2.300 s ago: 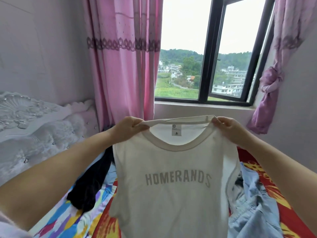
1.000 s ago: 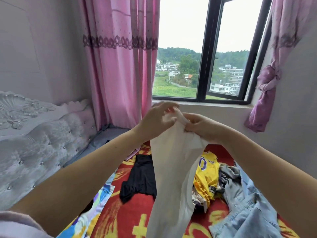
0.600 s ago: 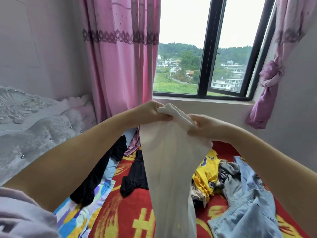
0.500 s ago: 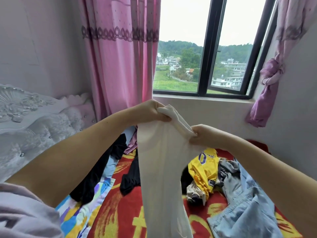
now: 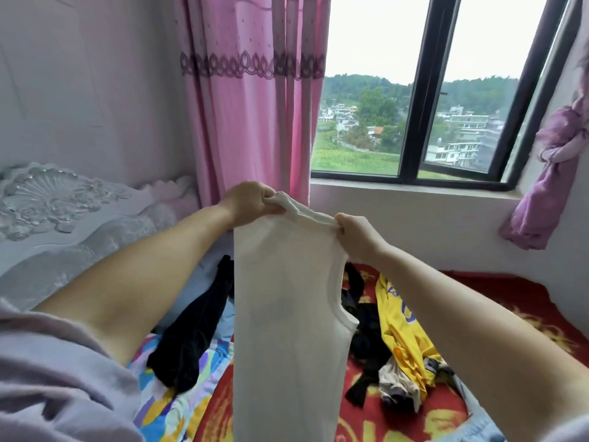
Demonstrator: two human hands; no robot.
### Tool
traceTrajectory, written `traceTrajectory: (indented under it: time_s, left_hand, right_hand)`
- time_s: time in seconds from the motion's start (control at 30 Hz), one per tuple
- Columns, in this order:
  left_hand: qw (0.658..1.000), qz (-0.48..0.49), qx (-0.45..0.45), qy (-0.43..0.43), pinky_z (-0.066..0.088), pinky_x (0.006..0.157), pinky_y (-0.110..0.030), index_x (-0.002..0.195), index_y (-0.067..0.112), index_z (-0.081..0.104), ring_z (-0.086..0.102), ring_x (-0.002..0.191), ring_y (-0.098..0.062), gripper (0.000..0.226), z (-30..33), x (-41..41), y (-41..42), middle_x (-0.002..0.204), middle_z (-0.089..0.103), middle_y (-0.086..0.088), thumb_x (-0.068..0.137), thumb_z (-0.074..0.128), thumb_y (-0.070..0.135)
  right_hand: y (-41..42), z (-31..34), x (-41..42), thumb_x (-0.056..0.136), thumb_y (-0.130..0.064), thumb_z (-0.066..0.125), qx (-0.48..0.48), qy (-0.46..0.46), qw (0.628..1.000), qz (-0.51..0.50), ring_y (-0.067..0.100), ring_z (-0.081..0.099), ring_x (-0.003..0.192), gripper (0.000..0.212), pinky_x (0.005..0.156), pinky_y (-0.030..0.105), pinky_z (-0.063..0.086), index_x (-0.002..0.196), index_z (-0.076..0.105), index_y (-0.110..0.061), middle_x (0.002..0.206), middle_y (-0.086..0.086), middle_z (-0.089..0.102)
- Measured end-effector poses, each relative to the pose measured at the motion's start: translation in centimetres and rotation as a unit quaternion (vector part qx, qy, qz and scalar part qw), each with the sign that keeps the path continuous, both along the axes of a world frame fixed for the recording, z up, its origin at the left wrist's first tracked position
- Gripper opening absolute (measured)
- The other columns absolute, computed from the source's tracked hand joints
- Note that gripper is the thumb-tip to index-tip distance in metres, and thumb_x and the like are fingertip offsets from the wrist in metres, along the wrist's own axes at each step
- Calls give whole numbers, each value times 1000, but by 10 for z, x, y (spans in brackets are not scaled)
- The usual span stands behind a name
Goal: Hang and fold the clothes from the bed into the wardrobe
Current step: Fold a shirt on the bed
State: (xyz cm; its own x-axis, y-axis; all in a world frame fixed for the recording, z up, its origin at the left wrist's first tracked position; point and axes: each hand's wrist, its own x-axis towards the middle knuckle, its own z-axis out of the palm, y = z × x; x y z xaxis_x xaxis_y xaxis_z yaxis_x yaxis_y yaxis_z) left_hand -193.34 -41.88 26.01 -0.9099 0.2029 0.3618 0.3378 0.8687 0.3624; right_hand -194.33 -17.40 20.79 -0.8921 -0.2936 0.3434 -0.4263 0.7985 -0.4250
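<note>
Head view: the bed (image 5: 497,301) with its red patterned blanket fills the lower half of the frame, a pink curtain (image 5: 251,100) hangs at upper centre, and the window (image 5: 411,90) sits upper right. In the centre I hold up a white sleeveless shirt (image 5: 287,314), folded lengthwise and hanging down past the bottom edge. A black garment (image 5: 194,330) lies lower left, a yellow jersey (image 5: 401,333) lower right of the shirt. My left hand (image 5: 248,202) grips the shirt's top edge, my right hand (image 5: 357,234) pinches it beside.
</note>
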Motion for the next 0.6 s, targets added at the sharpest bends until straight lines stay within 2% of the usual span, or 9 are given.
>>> traceTrajectory:
  time_s: [0.07, 0.13, 0.23, 0.3, 0.37, 0.43, 0.53, 0.6]
  left_hand:
    - [998, 16, -21, 59, 37, 57, -28, 69, 19, 64, 51, 62, -15, 28, 17, 2, -14, 62, 58, 4, 84, 69, 43]
    - [995, 10, -13, 97, 39, 58, -28, 69, 23, 63, 52, 59, -14, 27, 33, 10, -22, 61, 58, 6, 84, 68, 45]
    - [995, -14, 18, 97, 51, 67, -30, 90, 24, 72, 64, 71, -16, 20, 37, 32, -25, 76, 70, 4, 83, 69, 42]
    - [996, -23, 29, 77, 51, 71, -27, 98, 20, 74, 65, 74, -18, 23, 19, 51, -18, 81, 72, 2, 84, 70, 37]
    - [998, -24, 36, 36, 51, 74, -26, 102, 18, 73, 65, 79, -16, 24, -12, 70, -8, 85, 72, 1, 84, 71, 34]
    - [999, -22, 30, -27, 50, 79, -31, 100, 12, 73, 65, 83, -19, 25, -56, 90, 6, 89, 72, -5, 83, 72, 30]
    - [990, -21, -21, -140, 46, 74, -35, 95, 6, 71, 63, 82, -23, 31, -145, 129, 30, 85, 70, -8, 85, 69, 35]
    - [976, -23, -49, -211, 37, 65, -28, 94, 9, 70, 63, 82, -22, 33, -216, 164, 48, 81, 68, -4, 87, 65, 41]
  right_hand:
    - [-16, 14, -8, 87, 6, 36, -12, 54, 998, 3, 23, 48, 78, 19, 64, 31, 34, 83, 47, -8, 87, 12, 55]
    - [-24, 28, -10, 87, 6, 36, -34, 97, 995, 15, 26, 51, 79, 16, 65, 34, 37, 86, 51, 0, 90, 15, 58]
    - [-22, 34, -5, 85, 5, 39, -45, 128, 990, 41, 29, 51, 76, 15, 61, 36, 36, 86, 53, 4, 85, 17, 58]
    - [-17, 21, 5, 82, 5, 41, -38, 114, 991, 56, 30, 50, 73, 11, 60, 37, 38, 80, 51, 3, 81, 18, 57]
    - [-7, -8, 18, 80, 5, 42, -24, 81, 994, 72, 30, 49, 71, 10, 59, 37, 39, 75, 50, 1, 77, 14, 55]
    - [6, -50, 34, 78, 5, 44, 0, 39, 994, 101, 30, 52, 73, 13, 63, 38, 42, 74, 54, -2, 76, 9, 57]
    - [30, -133, 63, 79, 3, 49, 87, -16, 986, 143, 26, 61, 93, 33, 79, 35, 48, 100, 70, -10, 98, 7, 69]
    - [46, -204, 90, 87, -3, 48, 170, -83, 967, 169, 26, 61, 105, 40, 85, 35, 48, 117, 67, -20, 112, 4, 67]
